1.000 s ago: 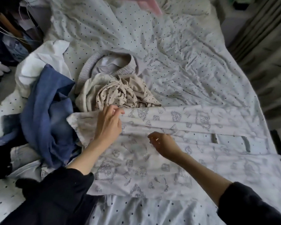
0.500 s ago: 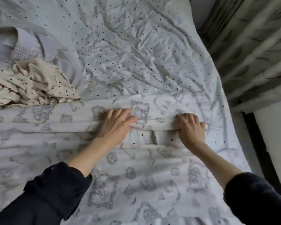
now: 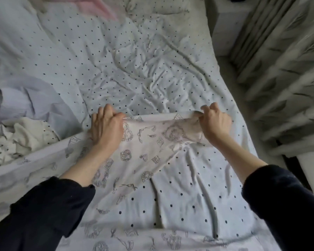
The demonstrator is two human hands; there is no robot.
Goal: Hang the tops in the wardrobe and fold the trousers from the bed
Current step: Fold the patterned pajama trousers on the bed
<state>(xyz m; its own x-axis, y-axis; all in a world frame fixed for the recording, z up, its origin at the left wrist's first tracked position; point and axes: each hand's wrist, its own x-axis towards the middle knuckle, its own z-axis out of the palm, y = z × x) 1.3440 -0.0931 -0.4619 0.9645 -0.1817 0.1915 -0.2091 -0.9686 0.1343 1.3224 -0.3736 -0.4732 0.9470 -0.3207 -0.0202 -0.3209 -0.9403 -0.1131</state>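
White trousers [image 3: 143, 142] printed with grey drawings lie across the dotted bed sheet [image 3: 134, 69]. One end of them is lifted off the bed and stretched taut between my hands. My left hand [image 3: 105, 127] grips the raised edge on its left side, fingers curled over the fabric. My right hand [image 3: 215, 122] pinches the same edge on the right. The rest of the trousers runs left along the bed and shows again at the bottom of the view.
A cream dotted garment [image 3: 22, 142] and a pale lilac top [image 3: 25, 105] lie crumpled at the left. Something pink [image 3: 96, 6] sits at the head of the bed. Grey curtains [image 3: 288, 78] hang to the right, beyond the bed's edge.
Both hands went from pressing flat on the trousers to gripping one end and lifting it off the bed. The view has shifted slightly.
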